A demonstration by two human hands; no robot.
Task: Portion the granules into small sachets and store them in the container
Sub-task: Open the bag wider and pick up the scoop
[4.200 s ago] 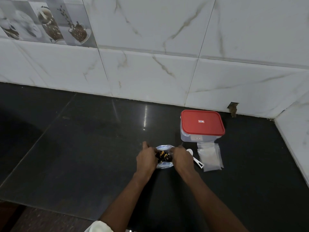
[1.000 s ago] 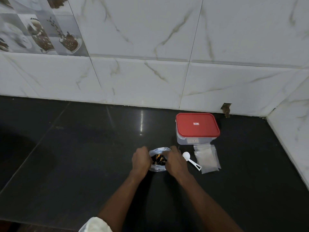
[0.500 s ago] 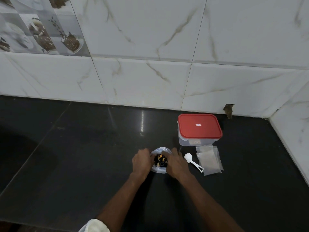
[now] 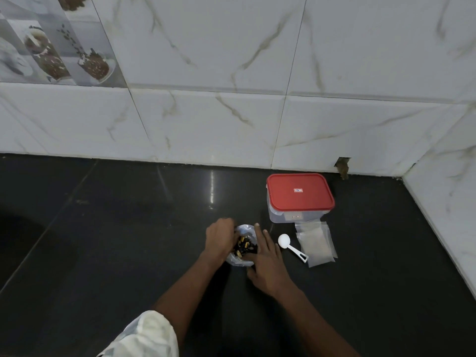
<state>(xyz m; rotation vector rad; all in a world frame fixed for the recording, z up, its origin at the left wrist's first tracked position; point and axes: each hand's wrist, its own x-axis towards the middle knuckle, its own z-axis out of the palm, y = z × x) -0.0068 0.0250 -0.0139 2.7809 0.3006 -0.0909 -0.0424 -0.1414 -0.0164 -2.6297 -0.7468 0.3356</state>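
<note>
A clear plastic bag (image 4: 244,231) of dark and yellow granules (image 4: 244,247) sits on the black counter (image 4: 116,253). My left hand (image 4: 220,238) grips the bag's left rim with curled fingers. My right hand (image 4: 266,264) lies against the bag's right side, fingers stretched out straight along it. A white measuring scoop (image 4: 291,246) lies just right of my right hand. Beside it is a small stack of clear sachets (image 4: 316,244). Behind them stands a clear container with a red lid (image 4: 300,193), closed.
White marble wall tiles (image 4: 231,112) rise behind the counter, and a side wall (image 4: 450,202) closes the right. A small hole (image 4: 342,166) shows in the tiles behind the container. The counter's left part is dark and shadowed.
My right hand has loosened from the bag's rim and its fingers now lie straight along the bag's right side. The left hand keeps its hold. The view shifted slightly.
</note>
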